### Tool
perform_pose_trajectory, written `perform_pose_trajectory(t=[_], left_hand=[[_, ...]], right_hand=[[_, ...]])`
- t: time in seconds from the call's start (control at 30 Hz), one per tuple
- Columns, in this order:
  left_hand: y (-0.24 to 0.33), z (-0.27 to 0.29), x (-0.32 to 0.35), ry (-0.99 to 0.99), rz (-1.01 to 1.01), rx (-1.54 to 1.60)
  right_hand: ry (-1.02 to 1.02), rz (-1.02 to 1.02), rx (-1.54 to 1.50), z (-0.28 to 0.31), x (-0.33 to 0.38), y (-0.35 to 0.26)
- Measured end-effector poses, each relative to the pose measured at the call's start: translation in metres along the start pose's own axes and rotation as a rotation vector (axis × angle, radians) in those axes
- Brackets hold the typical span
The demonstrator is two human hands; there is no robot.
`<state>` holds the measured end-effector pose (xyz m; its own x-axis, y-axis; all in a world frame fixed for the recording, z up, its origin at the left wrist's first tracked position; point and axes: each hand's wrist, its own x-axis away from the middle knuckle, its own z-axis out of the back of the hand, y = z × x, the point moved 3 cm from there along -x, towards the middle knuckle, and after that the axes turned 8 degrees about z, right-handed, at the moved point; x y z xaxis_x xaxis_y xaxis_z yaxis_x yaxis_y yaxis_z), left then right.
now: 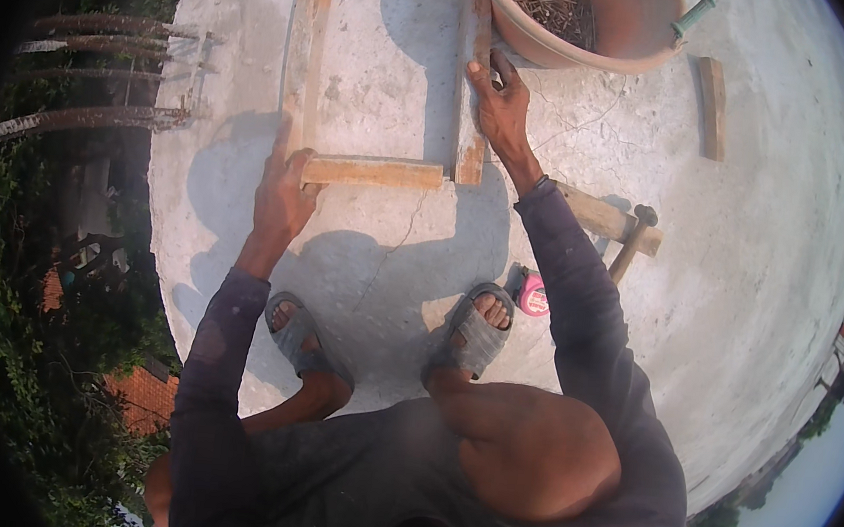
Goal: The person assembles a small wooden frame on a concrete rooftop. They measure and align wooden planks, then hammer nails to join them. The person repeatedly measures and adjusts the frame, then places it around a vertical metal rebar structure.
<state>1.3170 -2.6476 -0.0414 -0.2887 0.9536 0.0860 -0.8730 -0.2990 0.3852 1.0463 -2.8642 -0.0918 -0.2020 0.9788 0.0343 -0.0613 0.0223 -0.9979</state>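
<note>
My left hand (286, 191) is closed round the corner where a long wooden batten (307, 53) meets a shorter wooden crosspiece (375, 172). The batten runs away from me, and the crosspiece lies to the right of its near end. A second long batten (468, 147) stretches roughly parallel on the right, with a narrow gap between it and the crosspiece's right end. My right hand (503, 105) grips this batten near its middle, thumb on the left side. A hammer (631, 247) rests its head by another wooden piece (597, 215), partly behind my right forearm.
A round basin (585, 61) of what look like nails (550, 6) stands at the far side, a green-handled tool on its rim. A short wood offcut (713, 108) lies right of it. A pink tape measure (534, 293) sits beside my right sandal. Rebar (104, 115) juts past the concrete slab's left edge.
</note>
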Motion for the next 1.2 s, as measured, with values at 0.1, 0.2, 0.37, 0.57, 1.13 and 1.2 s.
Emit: perform_pose_trajectory(t=[0.1, 0.2, 0.37, 0.57, 1.13, 1.2], left_hand=[[0.001, 0.001, 0.0, -0.025, 0.021, -0.011], [0.002, 0.001, -0.001, -0.027, 0.023, -0.03], [0.001, 0.0, -0.001, -0.024, 0.034, -0.019], [0.001, 0.002, 0.001, 0.008, -0.005, 0.014], [-0.021, 0.017, 0.016, -0.021, 0.005, -0.091], [-0.024, 0.021, 0.018, -0.033, 0.017, -0.097]], right_hand=[[-0.016, -0.007, -0.002, -0.003, 0.0, -0.001], [-0.02, 0.07, 0.16, -0.006, 0.0, -0.004], [-0.02, 0.123, 0.371, -0.014, 0.003, -0.014], [0.021, 0.222, 0.67, -0.021, 0.013, -0.031], [-0.019, 0.158, 0.783, -0.022, 0.008, -0.026], [-0.054, 0.137, 0.851, -0.027, 0.01, -0.033]])
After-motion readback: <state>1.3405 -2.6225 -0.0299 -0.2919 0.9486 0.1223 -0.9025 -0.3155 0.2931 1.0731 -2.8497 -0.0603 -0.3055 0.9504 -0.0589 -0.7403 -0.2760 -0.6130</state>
